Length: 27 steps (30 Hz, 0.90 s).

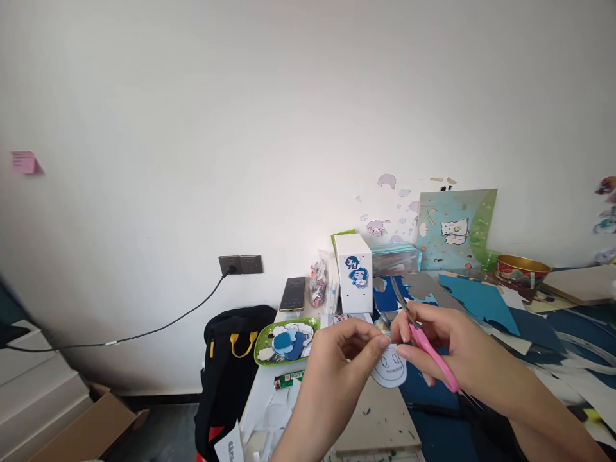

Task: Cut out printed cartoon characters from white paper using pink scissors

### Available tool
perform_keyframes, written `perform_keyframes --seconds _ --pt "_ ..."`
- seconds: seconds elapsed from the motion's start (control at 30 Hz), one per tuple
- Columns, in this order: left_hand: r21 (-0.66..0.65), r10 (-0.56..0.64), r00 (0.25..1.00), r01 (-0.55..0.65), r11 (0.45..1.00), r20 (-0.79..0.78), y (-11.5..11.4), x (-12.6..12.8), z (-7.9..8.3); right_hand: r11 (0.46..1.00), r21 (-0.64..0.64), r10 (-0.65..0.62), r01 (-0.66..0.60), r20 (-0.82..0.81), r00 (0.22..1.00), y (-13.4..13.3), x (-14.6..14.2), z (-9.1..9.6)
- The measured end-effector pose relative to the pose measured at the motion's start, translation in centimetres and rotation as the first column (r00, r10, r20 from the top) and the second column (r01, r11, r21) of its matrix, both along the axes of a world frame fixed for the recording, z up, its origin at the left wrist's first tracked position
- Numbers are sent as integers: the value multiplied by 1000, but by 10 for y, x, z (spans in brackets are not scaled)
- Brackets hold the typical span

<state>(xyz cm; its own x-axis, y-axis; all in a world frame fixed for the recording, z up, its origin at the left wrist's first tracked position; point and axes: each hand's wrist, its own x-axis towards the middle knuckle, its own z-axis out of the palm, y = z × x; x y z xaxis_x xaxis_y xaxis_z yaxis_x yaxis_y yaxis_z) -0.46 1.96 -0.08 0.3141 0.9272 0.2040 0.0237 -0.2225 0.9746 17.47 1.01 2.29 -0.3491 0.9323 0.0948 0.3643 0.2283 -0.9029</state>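
Forearms enter from bottom (left, steep) and lower right (right, slanting in). Left hand [337, 362] bent inward, thumb and index pinching the paper face cutout [392, 373] at its upper left; cutout sits between the hands over the beige board [373, 420], drawn side to camera. Right hand [447, 337] curled round the pink scissors [433, 356], blades up and leftward, thumb tip at cutout's upper right; can't tell if touching. Board's front edge is below the hands, dark scraps on it. Left side tight: green tray [258, 351] just past left hand, then desk edge, with black backpack [226, 385] beside it. Right side cluttered: paper offcuts around the forearm, blue sheet [481, 301] beyond. White box [355, 295] behind, near the wall [289, 128]; open air above both hands.
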Motion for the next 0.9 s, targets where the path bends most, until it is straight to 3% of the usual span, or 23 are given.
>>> perform_keyframes --seconds 0.2,0.57,0.9 --pt "-20 106 993 -105 994 55 4 -6 2 996 -73 56 -58 -24 998 12 -8 3" --pt "-269 4 984 45 962 179 12 -3 -1 1000 4 5 -4 -220 975 16 11 -6" --pt "-244 23 993 7 970 118 0 4 5 1000 -3 -14 14 -246 969 9 18 -4"
